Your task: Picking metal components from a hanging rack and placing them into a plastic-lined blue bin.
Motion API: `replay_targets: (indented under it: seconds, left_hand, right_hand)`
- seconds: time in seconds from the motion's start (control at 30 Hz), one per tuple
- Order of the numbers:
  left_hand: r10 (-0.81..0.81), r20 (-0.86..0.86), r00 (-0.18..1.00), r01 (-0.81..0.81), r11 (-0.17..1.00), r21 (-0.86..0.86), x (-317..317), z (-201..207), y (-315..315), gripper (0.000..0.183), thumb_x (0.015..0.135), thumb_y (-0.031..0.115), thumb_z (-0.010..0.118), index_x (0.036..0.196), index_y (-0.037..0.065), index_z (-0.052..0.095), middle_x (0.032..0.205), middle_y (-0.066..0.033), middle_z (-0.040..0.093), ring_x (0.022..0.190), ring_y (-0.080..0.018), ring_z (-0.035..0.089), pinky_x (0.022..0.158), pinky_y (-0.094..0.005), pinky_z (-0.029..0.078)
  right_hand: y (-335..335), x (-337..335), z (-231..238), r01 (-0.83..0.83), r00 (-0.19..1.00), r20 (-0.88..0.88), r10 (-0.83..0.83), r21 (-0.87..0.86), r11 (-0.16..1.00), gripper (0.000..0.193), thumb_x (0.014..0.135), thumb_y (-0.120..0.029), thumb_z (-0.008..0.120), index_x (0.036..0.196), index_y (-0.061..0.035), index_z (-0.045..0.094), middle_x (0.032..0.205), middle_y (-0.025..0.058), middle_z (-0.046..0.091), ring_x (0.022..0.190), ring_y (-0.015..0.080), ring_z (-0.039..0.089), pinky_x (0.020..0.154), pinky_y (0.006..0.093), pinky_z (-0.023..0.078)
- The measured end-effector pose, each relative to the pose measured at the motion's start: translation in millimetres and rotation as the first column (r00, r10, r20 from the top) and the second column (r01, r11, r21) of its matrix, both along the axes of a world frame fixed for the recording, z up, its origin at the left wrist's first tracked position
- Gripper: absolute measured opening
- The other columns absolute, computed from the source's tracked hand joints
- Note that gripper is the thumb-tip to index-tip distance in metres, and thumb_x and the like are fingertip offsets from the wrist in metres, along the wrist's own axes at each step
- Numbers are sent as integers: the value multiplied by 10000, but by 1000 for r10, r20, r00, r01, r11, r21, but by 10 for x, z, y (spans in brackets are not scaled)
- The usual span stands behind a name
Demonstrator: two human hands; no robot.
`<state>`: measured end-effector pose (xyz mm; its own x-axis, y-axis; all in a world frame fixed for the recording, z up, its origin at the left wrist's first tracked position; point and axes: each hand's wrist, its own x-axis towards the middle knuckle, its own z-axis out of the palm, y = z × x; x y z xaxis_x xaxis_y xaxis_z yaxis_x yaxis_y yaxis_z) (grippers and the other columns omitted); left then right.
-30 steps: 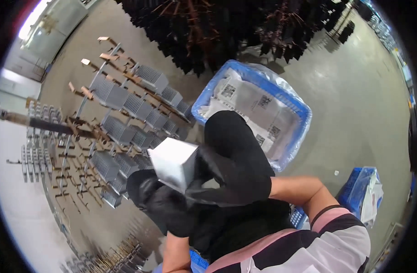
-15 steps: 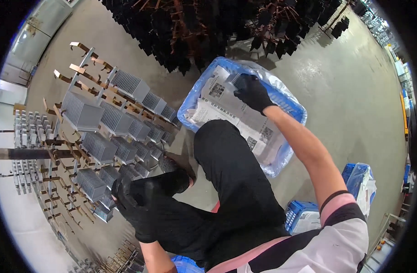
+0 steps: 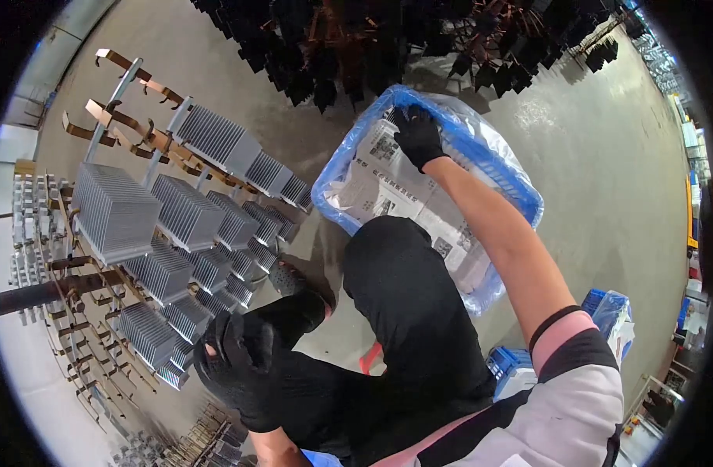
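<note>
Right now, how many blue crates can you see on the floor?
2. A large blue crate lined with plastic, where the right hand reaches in, and a smaller blue crate by the person's right side, partly hidden; more may be hidden.

A blue plastic crate lined with clear plastic film point(image 3: 520, 194) sits on the floor at centre right, beyond the person's knee. Inside it lie flat white wrapped packages point(image 3: 403, 187), each bearing small square black-and-white code labels point(image 3: 384, 148) and dark printed lines. The right hand in a black glove point(image 3: 417, 136) rests on the far packages. Near right, a smaller blue crate with clear film point(image 3: 609, 311) stands, its contents unclear.
</note>
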<state>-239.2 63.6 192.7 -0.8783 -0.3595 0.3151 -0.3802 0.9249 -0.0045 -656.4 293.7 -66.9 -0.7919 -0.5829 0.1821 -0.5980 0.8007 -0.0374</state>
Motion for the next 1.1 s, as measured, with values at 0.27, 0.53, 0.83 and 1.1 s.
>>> replay_targets:
  seconds: [0.27,0.53,0.83,1.1]
  left_hand:
    - [-17,67,998,19,999,-27,-63,84,21,374,800,282,773,1085,78,645,1143,-116,655,1062,-330,626,904,-448,481]
    - [-22,53,998,24,999,-45,-9,136,42,362,805,326,760,1070,109,644,1132,-91,654,1009,-307,632,877,-444,480]
    - [-3,-110,994,2,1000,-9,201,243,28,333,812,287,760,1068,110,642,1075,-91,664,965,-321,641,848,-436,488]
    - [390,-345,854,-60,733,678,210,375,-283,299,860,255,751,1034,43,631,876,-128,667,793,-273,644,724,-377,500]
  right_hand:
    - [-15,-130,-117,76,997,-9,-76,121,990,442,971,-169,433,1407,-126,495,1258,238,574,1134,406,559,880,541,472]
    - [97,-285,-389,90,982,-165,-92,-24,996,467,992,-152,409,1457,-120,433,1281,250,558,1147,431,554,936,536,467]
    - [-31,-17,204,90,992,70,-103,170,981,564,890,-220,568,1420,-53,469,1294,264,562,1177,450,547,993,528,452]
    - [-908,1205,2394,-539,830,-223,511,-556,633,520,896,-261,681,1354,-58,538,1237,202,609,1113,391,594,953,467,475]
